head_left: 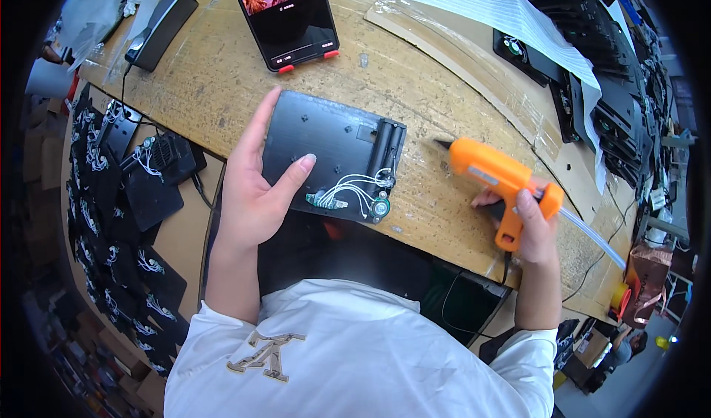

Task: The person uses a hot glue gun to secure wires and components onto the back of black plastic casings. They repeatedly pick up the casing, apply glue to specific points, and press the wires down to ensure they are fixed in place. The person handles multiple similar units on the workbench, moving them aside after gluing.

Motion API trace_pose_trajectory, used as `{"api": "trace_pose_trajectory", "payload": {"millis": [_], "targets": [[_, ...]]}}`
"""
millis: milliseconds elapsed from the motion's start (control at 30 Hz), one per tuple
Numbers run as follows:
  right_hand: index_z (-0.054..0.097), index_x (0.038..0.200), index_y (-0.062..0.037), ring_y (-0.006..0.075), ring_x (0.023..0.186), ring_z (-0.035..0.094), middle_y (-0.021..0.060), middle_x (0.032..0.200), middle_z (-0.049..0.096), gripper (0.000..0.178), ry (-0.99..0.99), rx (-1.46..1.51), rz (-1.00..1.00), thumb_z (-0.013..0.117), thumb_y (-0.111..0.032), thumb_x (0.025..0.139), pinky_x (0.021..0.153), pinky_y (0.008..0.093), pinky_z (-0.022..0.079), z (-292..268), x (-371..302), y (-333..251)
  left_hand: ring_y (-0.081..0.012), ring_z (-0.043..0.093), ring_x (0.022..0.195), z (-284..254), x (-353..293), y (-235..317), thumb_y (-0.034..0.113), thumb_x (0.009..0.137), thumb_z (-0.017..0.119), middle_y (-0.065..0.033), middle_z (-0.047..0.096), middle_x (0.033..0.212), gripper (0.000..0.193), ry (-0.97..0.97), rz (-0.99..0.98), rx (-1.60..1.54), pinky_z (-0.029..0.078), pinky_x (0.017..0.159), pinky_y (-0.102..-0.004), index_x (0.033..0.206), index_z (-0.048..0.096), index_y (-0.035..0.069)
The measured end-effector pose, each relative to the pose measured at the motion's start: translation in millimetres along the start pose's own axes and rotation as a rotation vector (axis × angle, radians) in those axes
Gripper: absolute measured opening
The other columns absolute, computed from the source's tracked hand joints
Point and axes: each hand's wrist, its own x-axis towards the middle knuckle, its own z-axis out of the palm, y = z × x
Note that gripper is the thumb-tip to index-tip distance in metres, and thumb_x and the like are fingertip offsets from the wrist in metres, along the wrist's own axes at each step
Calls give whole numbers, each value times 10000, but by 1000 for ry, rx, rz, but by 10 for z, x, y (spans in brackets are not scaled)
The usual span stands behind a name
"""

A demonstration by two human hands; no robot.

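Observation:
My left hand (259, 188) grips a flat black plastic panel (315, 136) by its left side, thumb on top and fingers along the edge. Two dark cylinders (386, 151) lie side by side at the panel's right end. White wires (348, 185) run from a small green circuit board (326, 200) to a round green part (380, 208) at the near right corner. In my right hand (533, 222) is an orange hot glue gun (492, 168), its dark nozzle pointing left toward the panel but apart from it. A clear glue stick (592, 234) sticks out of its back.
A phone (290, 29) stands on red supports at the table's far side. Many black panels with white wires (159, 270) are piled at the left. More black parts (607, 99) are stacked at the right by cardboard (459, 55). A dark device (161, 29) sits far left.

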Motion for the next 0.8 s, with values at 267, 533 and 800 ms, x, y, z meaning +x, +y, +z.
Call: {"api": "trace_pose_trajectory", "payload": {"millis": [267,533,800], "targets": [[598,677,19,140,472,499,59,484,454,282,339,-672,24,718,-210,790,464,305,360,-125,-96,-547,-179,474,1181,-24,-3,-1,-66,804,607,-158,511,1262,684,-9,25,1,330,1032,-308,1404,279,-69],[583,916,-10,349,716,586,194,842,610,295,344,-1532,48,682,-263,801,636,418,456,-136,121,-692,-189,443,1222,-56,-26,-67,-72,800,612,-178,468,1314,688,-26,107,-20,316,1048,-312,1404,284,-62],[619,978,26,292,925,627,151,985,654,283,383,-1045,-344,715,-82,735,790,353,484,204,-221,-477,-205,481,1203,-65,-217,-97,-91,809,592,-190,470,1319,745,9,220,-142,368,1017,-319,1439,199,-34]]}}
